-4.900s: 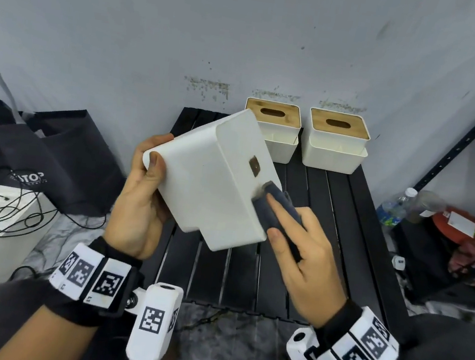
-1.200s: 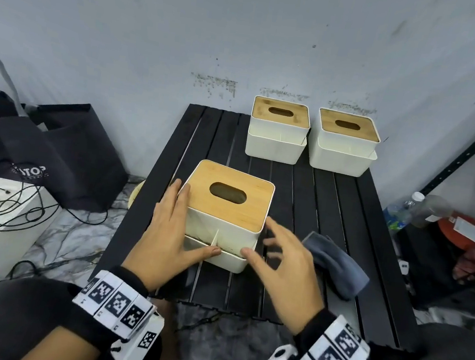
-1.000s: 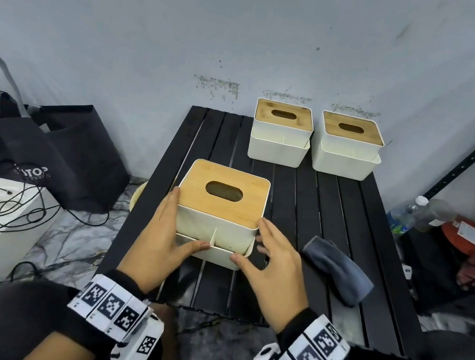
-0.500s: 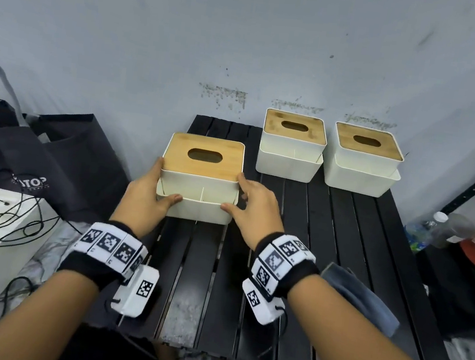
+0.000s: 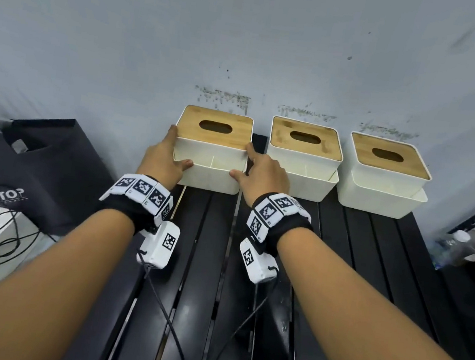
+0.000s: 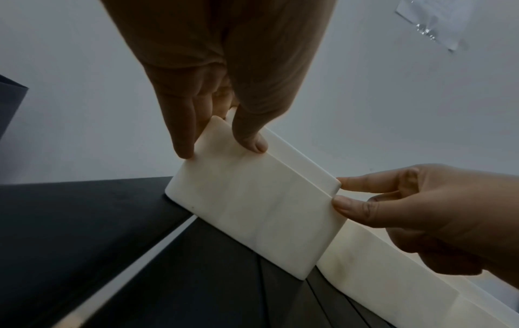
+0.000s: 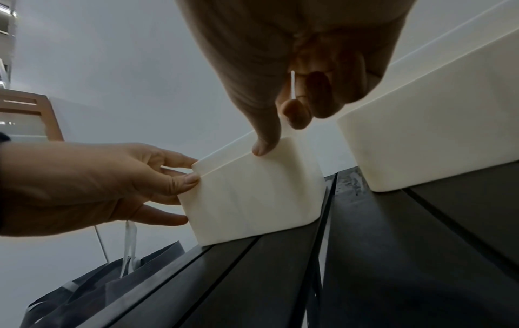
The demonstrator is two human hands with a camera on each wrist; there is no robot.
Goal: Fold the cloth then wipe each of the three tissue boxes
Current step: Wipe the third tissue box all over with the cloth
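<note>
While left hand (image 5: 162, 160), right hand (image 5: 264, 175) flank it, tissue box (image 5: 211, 152) sits between.

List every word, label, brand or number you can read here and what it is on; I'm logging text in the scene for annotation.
"UTOP": white letters on the black bag left of the table, with its start cut off by a fold; the smaller line beneath is too blurred to read.
Wrist bands and wrist cameras: black-and-white square marker codes only, no readable words.
Bottle label at right: too small and blurred.
Tissue boxes: no text.
</note>
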